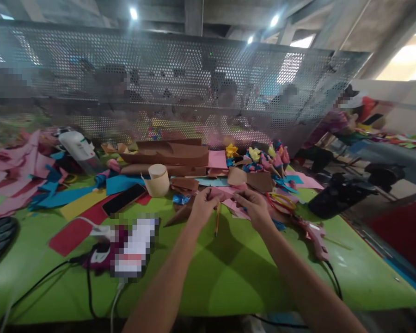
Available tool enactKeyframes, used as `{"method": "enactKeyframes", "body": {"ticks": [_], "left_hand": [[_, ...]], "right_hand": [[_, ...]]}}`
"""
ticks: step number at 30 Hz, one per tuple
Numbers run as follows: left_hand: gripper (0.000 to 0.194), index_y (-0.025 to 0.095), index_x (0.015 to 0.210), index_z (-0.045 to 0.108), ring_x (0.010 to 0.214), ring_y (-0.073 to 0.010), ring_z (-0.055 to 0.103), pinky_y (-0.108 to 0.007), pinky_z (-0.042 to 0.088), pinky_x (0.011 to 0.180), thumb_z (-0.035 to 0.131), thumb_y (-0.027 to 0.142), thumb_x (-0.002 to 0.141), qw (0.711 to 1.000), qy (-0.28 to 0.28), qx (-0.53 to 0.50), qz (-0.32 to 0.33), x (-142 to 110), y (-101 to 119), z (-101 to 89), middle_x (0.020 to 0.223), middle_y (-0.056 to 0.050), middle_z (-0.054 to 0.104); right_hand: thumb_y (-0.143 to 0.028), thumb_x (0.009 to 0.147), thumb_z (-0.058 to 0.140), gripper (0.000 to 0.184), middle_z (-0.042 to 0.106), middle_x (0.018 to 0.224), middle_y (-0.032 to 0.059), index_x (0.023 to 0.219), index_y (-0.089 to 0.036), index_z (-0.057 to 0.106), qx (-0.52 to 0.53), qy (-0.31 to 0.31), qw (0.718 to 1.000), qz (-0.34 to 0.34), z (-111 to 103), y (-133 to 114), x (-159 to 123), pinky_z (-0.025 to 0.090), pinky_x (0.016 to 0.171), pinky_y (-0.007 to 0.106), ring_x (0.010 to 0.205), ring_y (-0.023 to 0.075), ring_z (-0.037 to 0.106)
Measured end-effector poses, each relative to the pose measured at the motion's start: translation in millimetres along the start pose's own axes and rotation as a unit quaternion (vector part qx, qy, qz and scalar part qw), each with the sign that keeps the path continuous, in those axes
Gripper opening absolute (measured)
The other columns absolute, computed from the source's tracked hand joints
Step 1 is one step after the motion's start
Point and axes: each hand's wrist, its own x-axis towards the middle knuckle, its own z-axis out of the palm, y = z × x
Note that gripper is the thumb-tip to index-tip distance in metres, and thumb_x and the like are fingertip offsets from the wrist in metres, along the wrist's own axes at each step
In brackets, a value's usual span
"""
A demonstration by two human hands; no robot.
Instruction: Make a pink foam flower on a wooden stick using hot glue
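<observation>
Pink paper piece [224, 193] is up between both hands, over the middle of the table, in front of the craft pile. Small, flat-looking, dull pink, partly covered by fingers; too soft to make out creases or edges.

Left hand [208, 203]: fingers curled, pinching the paper's left side. Right hand [253, 203]: thumb and fingers pinched together at its right side. Both forearms reach forward from the near edge and angle inward, hands close together but apart.

Yellow-orange pencil [217, 223] lies on the table between the wrists. Pink glue gun [316, 238] sits right of the right forearm, black cord trailing toward the near edge; yellow-handled scissors [282, 201] lie just beyond it.

Surface is a glossy green table [229, 286] with the arms' shadows on it. Behind the hands: brown paper roll [169, 155], beige paper tube [158, 180], paper flowers [263, 157]. Left side: dark phone [124, 200], pink paper scraps [19, 173], white bottle [76, 145]. Black bottle [341, 196] tilts at the right edge.

Perforated metal screen [180, 69] stands behind, blurred figures through it. Person in a patterned top [327, 125] is at another table, far right. Ceiling lights [134, 14] are on.
</observation>
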Motion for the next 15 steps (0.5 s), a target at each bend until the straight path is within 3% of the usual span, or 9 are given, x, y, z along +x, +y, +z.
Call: {"method": "enactKeyframes", "body": {"ticks": [6, 11, 15], "left_hand": [[0.035, 0.015, 0.072, 0.061, 0.052, -0.0082, 0.041, -0.022, 0.035, 0.052, 0.076, 0.047, 0.066, 1.0, -0.013, 0.015, -0.01, -0.6, -2.8, 2.5, 0.058, 0.005, 0.051], [0.036, 0.016, 0.086, 0.063, 0.052, -0.0086, 0.046, -0.022, 0.038, 0.05, 0.073, 0.046, 0.069, 1.0, -0.018, 0.003, -0.016, -0.4, -7.6, 4.3, 0.068, 0.002, 0.057], [0.032, 0.016, 0.075, 0.061, 0.052, -0.008, 0.044, -0.02, 0.037, 0.05, 0.072, 0.046, 0.072, 1.0, -0.02, 0.018, -0.004, -0.7, -5.8, 4.4, 0.062, 0.003, 0.053]], "right_hand": [[-0.049, 0.069, 0.074, 0.033, 0.057, 0.058, -0.0017, 0.067, -0.019, 0.062, 0.013, -0.005, 1.0, -0.001, -6.8, 11.4, -5.3, 0.038, 0.052, 0.025, 0.053, 0.0112, 0.048], [-0.047, 0.07, 0.073, 0.03, 0.052, 0.055, -0.0036, 0.068, -0.019, 0.062, 0.007, 0.026, 1.0, -0.008, -7.9, 9.9, -7.8, 0.036, 0.051, 0.025, 0.051, 0.0107, 0.044], [-0.047, 0.071, 0.071, 0.03, 0.056, 0.059, -0.0019, 0.069, -0.019, 0.062, 0.004, 0.013, 1.0, -0.013, -6.9, 5.3, -9.4, 0.038, 0.052, 0.025, 0.053, 0.0115, 0.047]]}}
